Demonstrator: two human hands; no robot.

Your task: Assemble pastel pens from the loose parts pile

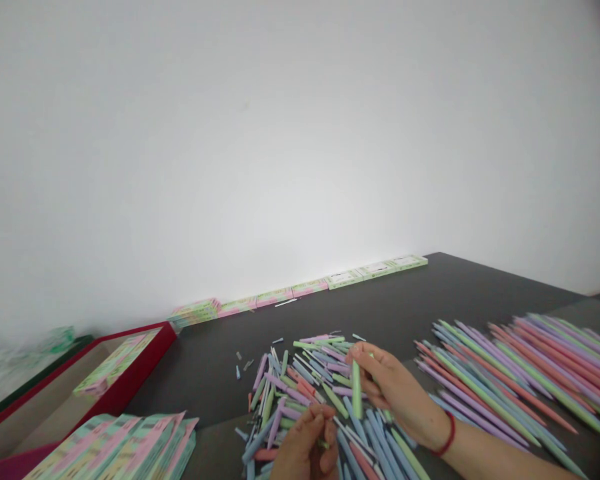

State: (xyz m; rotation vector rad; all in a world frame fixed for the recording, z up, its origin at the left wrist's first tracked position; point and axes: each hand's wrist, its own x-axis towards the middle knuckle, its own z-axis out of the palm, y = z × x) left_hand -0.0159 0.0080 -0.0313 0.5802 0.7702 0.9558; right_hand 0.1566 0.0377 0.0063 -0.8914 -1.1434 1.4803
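Observation:
My right hand (387,380), with a red band at the wrist, pinches a short light-green pen barrel (357,392) that points downward. It hovers over a heap of loose pastel pen parts (304,370), including barrels, caps and thin white refills. Lower down, at the heap's near edge, my left hand (307,445) has its thumb and fingers pressed together. A small greenish bit shows between those fingertips, too little to name. The two hands are apart from each other.
Long pastel pens (500,380) lie in rows at right. Printed packets (125,447) fan out at front left, beside a red-edged box (150,347) holding a printed carton (117,360). Flat boxes (275,296) line the wall. Plastic wrap (20,373) is at far left.

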